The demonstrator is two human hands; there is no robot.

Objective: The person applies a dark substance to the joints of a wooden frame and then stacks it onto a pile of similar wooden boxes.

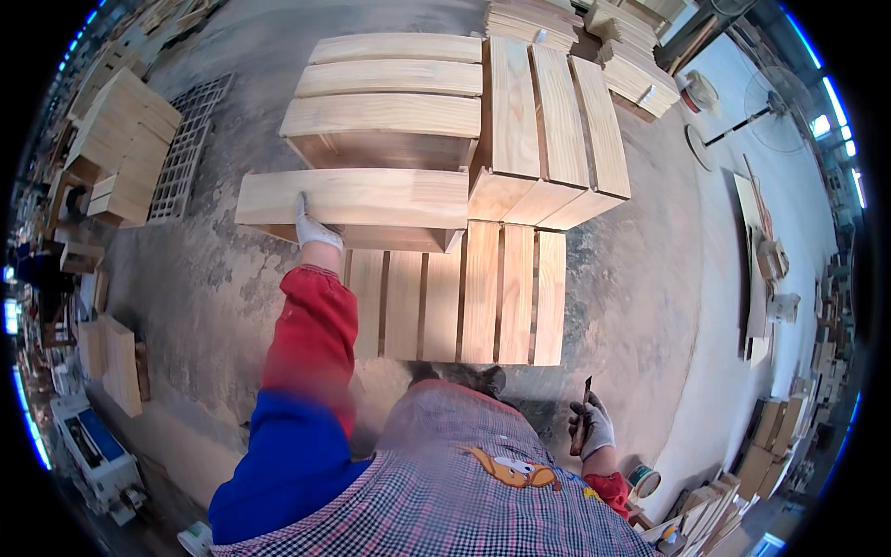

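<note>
My left hand (316,229), in a pale glove, grips the lower edge of a pale wooden drawer (371,193), thumb up on its broad front board. The drawer's open inside shows below that board; the fingers underneath are hidden. Out to my right, my right hand (600,431), also gloved, is closed round a knife (587,388) with a dark slanted blade pointing up. Similar drawers (394,115) stand in a row just beyond, and others (552,121) sit stacked to the right. Nearer my feet lie more drawers (483,292) in a row.
Piles of thin boards (636,74) stand at the far right. A floor fan (747,121) is to the right. On the left, a wooden stack (121,139) stands beside a slatted pallet (190,139). A white machine (93,455) is at lower left, a small bucket (644,480) at lower right.
</note>
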